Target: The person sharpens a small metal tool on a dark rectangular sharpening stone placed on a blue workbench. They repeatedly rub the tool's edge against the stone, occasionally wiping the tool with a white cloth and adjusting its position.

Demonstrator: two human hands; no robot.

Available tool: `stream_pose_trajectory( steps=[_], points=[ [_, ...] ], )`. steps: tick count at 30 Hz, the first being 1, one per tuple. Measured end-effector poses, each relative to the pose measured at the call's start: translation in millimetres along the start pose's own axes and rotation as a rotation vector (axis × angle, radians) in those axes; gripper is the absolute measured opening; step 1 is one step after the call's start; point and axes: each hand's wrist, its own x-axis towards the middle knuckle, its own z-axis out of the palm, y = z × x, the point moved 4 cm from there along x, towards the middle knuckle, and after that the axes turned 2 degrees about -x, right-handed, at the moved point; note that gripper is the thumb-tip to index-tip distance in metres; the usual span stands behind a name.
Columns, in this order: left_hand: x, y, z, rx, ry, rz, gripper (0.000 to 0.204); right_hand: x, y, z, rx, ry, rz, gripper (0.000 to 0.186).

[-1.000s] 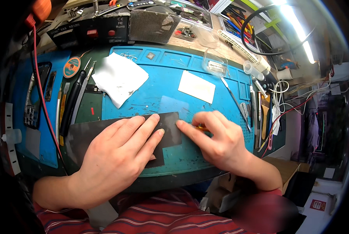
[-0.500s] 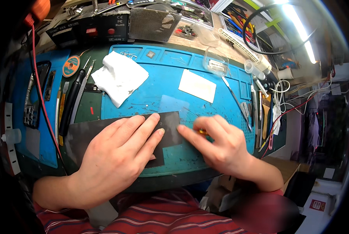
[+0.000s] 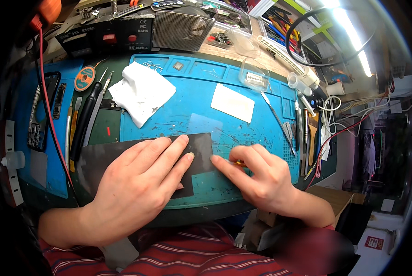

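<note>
A dark grey sheet [image 3: 200,152], like sandpaper with paler worn patches, lies on the blue work mat [image 3: 192,99]. My left hand [image 3: 141,184] rests flat on it with fingers stretched out, covering much of its middle. At the sheet's right edge is the index fingertip of my right hand [image 3: 261,177]. The other fingers of that hand are curled round a small yellow-gold thing [image 3: 239,163], mostly hidden by them. Beyond the hands lie a crumpled white cloth [image 3: 141,92] and a cream rectangular card [image 3: 232,103].
A phone frame [image 3: 43,112] and slim tools, including a black-handled one [image 3: 85,117], lie at the left. A metal tool [image 3: 278,122] and a brush [image 3: 313,133] lie at the right. A clear box with a blade [image 3: 254,76] and a black device [image 3: 107,39] stand at the back.
My right hand has shifted slightly toward me, its index fingertip sliding down along the sheet's right edge. My left hand and the sheet stay nearly where they were.
</note>
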Motion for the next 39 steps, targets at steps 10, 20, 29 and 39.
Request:
stream_pose_trajectory(
  steps=[10,20,29,39],
  points=[
    [0,0,-1,-0.005,0.001,0.001,0.060,12,5,1,-0.023,0.002,0.000,0.041],
    [-1,-2,-1,-0.003,0.010,0.002,0.061,13,9,1,-0.018,0.009,-0.011,0.041],
    [-1,-2,-1,-0.021,0.010,0.000,0.061,10,6,0,-0.031,0.002,-0.013,0.038],
    [0,-2,-3,-0.019,-0.006,0.005,0.061,-4,-6,-4,0.017,0.005,0.007,0.039]
  ],
)
